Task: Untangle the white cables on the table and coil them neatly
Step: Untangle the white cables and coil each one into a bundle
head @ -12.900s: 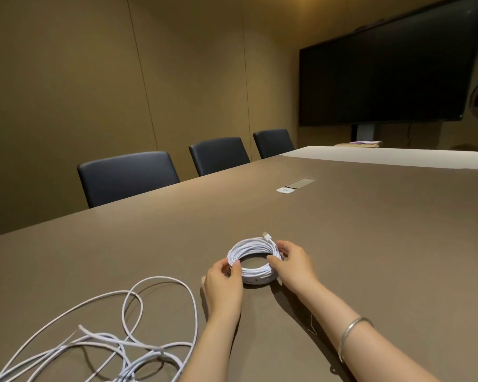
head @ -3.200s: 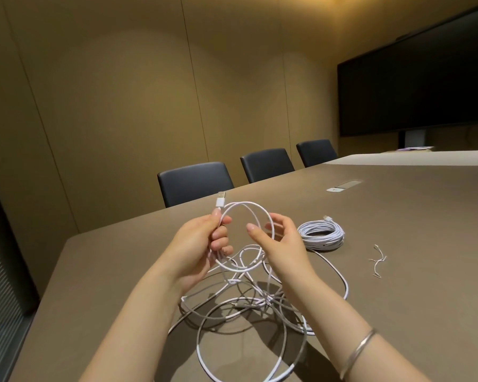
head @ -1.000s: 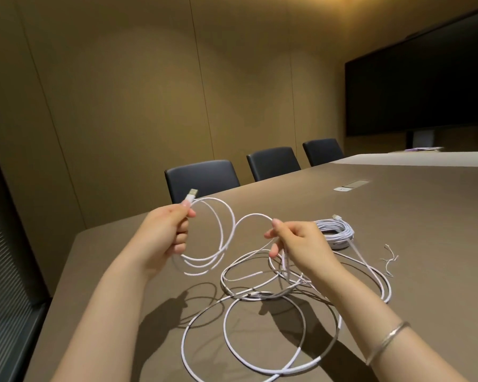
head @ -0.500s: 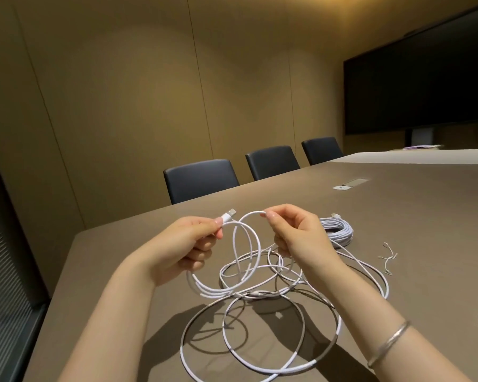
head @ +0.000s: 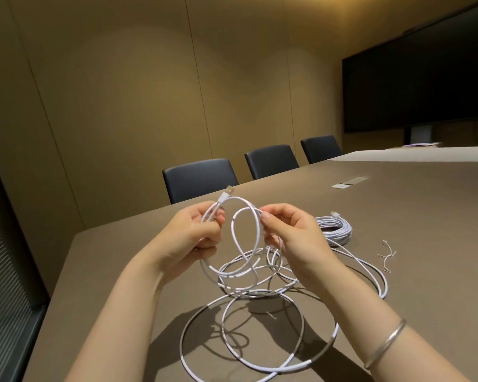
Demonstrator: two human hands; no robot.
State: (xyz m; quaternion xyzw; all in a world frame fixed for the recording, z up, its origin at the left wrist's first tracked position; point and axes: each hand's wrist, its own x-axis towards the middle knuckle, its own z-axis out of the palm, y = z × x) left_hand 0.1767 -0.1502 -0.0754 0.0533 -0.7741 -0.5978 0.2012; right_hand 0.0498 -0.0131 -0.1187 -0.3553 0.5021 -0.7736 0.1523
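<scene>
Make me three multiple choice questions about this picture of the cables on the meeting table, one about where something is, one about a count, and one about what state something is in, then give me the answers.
1. Where does the finished cable coil lie?
A. On the table beyond the right hand
B. On a chair seat
C. In the left hand

2. How many dark chairs stand along the table's far edge?
A. One
B. Three
C. Five

3. What state is the loose white cable in?
A. Fully coiled and tied
B. Partly looped in the hands, the rest sprawled on the table
C. Plugged into the wall screen

Answers:
1. A, the coil rests on the table just past the right hand.
2. B, three chair backs show in a row.
3. B, the left hand and right hand hold a few loops while wide loops lie below.
</scene>
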